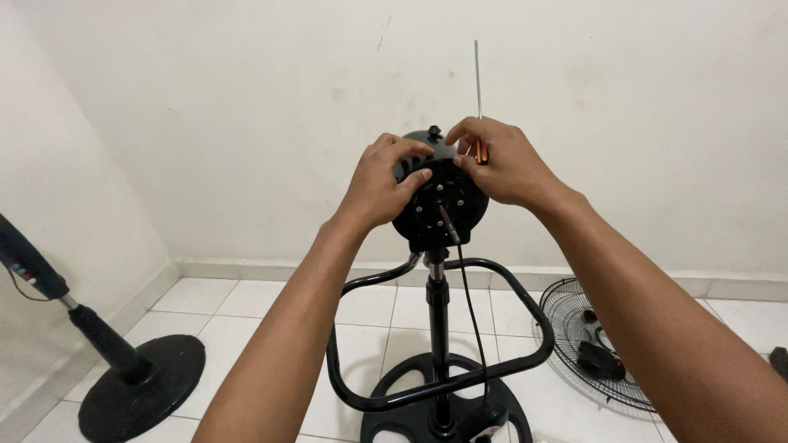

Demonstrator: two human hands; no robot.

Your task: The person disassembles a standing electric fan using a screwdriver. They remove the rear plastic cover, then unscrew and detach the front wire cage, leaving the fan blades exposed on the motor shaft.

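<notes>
A second black fan stand (pixel 123 361) leans at left; a wire fan grille (pixel 595 349) lies at right.

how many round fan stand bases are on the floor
2. One black base sits under the fan motor that the left hand and right hand hold; a second base lies at lower left. More may be out of view.

Both forearms bare, no sleeves, no gloves.
</notes>
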